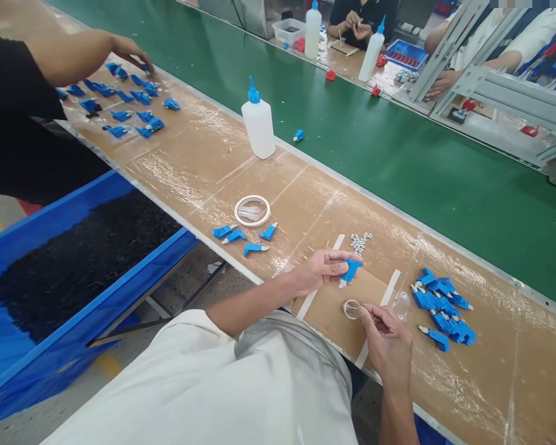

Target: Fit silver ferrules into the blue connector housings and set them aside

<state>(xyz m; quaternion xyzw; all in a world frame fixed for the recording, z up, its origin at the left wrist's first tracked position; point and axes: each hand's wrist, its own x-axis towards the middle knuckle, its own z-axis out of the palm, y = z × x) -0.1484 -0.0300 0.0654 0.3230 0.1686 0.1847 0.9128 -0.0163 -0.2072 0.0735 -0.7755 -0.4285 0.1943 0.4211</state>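
My left hand (327, 271) pinches a blue plastic part (351, 269) with a pale tip, held above a brown board (373, 285) edged with white tape strips. The fingers of my right hand (389, 337) are closed on a thin stick, whose end is in a small round clear cup (351, 309) on the board. What the cup contains is too small to make out. Just beyond my left hand lies a little pile of small grey metal pieces (360, 243). A heap of blue parts (445, 309) rests to the right of my right hand.
Several blue parts lie beside a tape roll (236, 216) on the left. A white squeeze bottle (259, 127) stands near the green conveyor belt (398, 179). At far left a co-worker's hand (132, 52) reaches over more blue parts. A blue bin (32, 238) holds black pieces.
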